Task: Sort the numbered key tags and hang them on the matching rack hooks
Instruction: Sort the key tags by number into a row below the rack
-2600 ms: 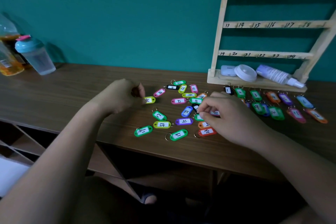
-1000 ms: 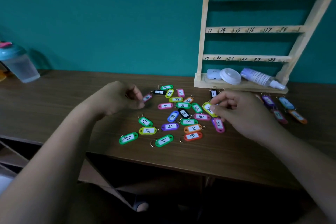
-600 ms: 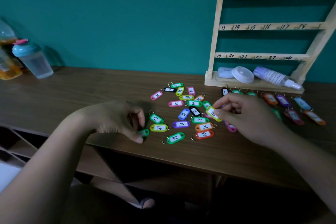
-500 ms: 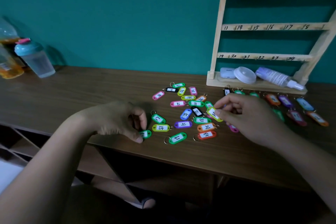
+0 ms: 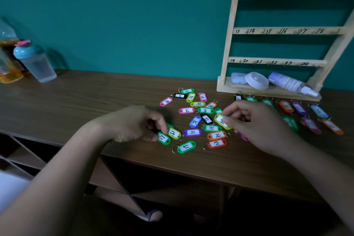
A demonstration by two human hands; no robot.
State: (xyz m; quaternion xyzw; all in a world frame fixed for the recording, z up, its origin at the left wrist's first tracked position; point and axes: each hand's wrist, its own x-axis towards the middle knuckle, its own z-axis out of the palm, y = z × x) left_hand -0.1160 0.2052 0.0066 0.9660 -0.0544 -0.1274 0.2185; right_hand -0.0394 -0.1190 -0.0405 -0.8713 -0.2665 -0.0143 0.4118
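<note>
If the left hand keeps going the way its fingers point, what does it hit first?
Probably the yellow-green tag right at the left hand's fingertips, beside the green tag it pinches; the purple tag lies next beyond.

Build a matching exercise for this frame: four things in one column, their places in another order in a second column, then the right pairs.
Things:
1. yellow-green key tag
2. green tag marked 17
3. white spray bottle
4. teal-lidded shaker cup

Places:
A. lying on the wooden rack's base
B. pinched in the right hand
C. standing far left on the desk, by the wall
D. under the left hand's fingertips, on the desk

Pairs: 1-B, 2-D, 3-A, 4-C
</note>
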